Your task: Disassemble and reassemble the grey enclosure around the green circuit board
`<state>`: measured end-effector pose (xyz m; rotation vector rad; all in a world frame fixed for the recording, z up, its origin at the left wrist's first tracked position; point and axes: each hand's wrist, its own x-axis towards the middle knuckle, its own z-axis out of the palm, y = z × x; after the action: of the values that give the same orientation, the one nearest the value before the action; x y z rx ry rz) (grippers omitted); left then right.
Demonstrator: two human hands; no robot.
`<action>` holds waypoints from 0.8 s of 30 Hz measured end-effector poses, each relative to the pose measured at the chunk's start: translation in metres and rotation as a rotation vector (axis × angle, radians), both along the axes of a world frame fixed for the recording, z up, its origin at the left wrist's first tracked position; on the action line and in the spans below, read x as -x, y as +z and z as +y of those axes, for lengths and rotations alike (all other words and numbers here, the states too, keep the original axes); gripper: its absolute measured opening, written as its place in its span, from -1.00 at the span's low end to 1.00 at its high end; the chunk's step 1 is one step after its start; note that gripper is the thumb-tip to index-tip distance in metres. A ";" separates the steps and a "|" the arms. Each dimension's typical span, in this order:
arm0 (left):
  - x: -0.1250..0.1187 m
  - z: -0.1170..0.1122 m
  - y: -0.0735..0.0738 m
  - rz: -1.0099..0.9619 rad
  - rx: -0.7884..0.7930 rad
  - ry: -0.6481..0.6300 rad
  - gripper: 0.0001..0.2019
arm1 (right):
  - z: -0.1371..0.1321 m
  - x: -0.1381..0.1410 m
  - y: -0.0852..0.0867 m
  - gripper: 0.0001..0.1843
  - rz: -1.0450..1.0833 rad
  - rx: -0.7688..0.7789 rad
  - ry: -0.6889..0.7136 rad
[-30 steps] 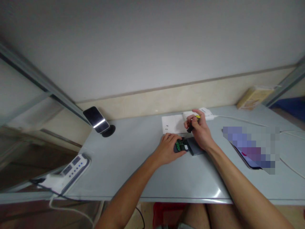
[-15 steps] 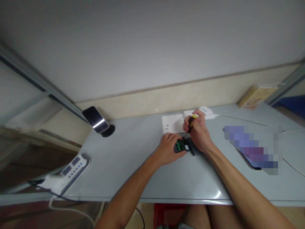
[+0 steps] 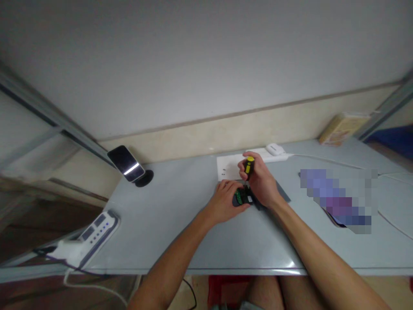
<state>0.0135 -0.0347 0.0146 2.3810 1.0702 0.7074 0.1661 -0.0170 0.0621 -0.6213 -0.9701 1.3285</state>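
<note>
My left hand (image 3: 222, 202) is closed around a small opened black device with a green circuit board (image 3: 238, 197), holding it against the table. Its thumb lies along the near side, with the fingers over the far side. In my right hand (image 3: 263, 183) is a screwdriver with a black and yellow handle (image 3: 248, 168), gripped upright over the device. The screwdriver's tip is hidden by the hand and the dark parts beneath. Partly under my right wrist, a flat dark grey piece (image 3: 282, 191) lies on the table.
Behind my hands lies a white socket strip (image 3: 226, 168) with a white plug (image 3: 275, 149) at its right. A phone on a stand (image 3: 125, 163) is at the back left, a power strip (image 3: 100, 228) at the left edge. A partly blurred-out phone (image 3: 335, 221) and a box (image 3: 343, 129) are rightward.
My right hand has shifted left and turned, bringing the screwdriver more upright over the device. More of the dark grey piece now shows right of my wrist. My left hand keeps its hold.
</note>
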 end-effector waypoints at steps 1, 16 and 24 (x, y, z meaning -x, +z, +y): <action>0.000 0.000 0.001 0.001 0.006 0.002 -0.54 | 0.001 0.001 -0.002 -0.62 0.003 -0.015 -0.024; 0.000 -0.001 0.004 -0.045 0.019 -0.007 -0.55 | 0.004 -0.007 0.005 -0.63 0.059 0.033 -0.059; -0.001 -0.001 0.003 -0.038 0.029 0.008 -0.53 | 0.005 -0.016 0.007 -0.67 0.040 0.042 -0.035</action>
<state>0.0143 -0.0361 0.0180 2.3307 1.0680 0.7315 0.1817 -0.0123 0.0695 -0.6381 -0.8970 1.3283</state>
